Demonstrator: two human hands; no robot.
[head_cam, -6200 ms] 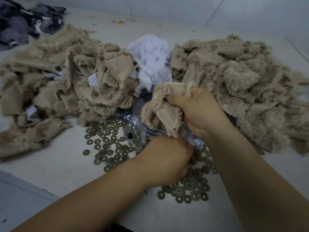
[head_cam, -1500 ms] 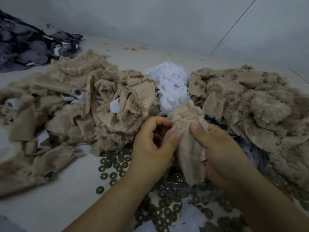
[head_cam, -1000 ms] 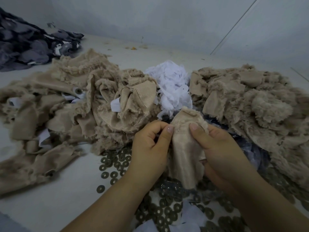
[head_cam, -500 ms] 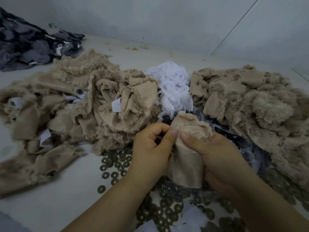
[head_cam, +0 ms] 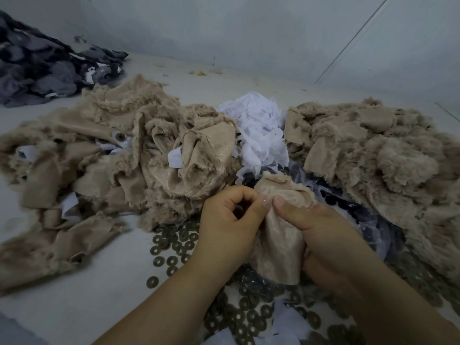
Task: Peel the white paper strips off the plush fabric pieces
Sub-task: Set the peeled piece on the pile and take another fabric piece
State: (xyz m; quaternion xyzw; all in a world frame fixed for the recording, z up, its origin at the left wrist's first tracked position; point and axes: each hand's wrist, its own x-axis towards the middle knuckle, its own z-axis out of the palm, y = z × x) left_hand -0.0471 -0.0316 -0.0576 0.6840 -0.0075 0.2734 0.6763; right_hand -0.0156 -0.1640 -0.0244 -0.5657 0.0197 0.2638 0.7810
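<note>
Open pale grey worktop (head_cam: 82, 302) is found only toward the near left edge. The left side is blocked by a heap of beige plush fabric pieces (head_cam: 119, 165), the right side by a second beige plush heap (head_cam: 373, 165). Between them, passage is barred by a mound of white paper strips (head_cam: 258, 130); scattered dark metal washers (head_cam: 174, 247) cover the near middle. The far left corner is occupied by dark grey cloth (head_cam: 44, 70).

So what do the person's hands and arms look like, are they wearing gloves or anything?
No gloves. The left hand and right hand are bare, and both forearms are bare too, with no sleeves, watch or rings showing. The thumbnails are short, and the left one looks glossy.
</note>
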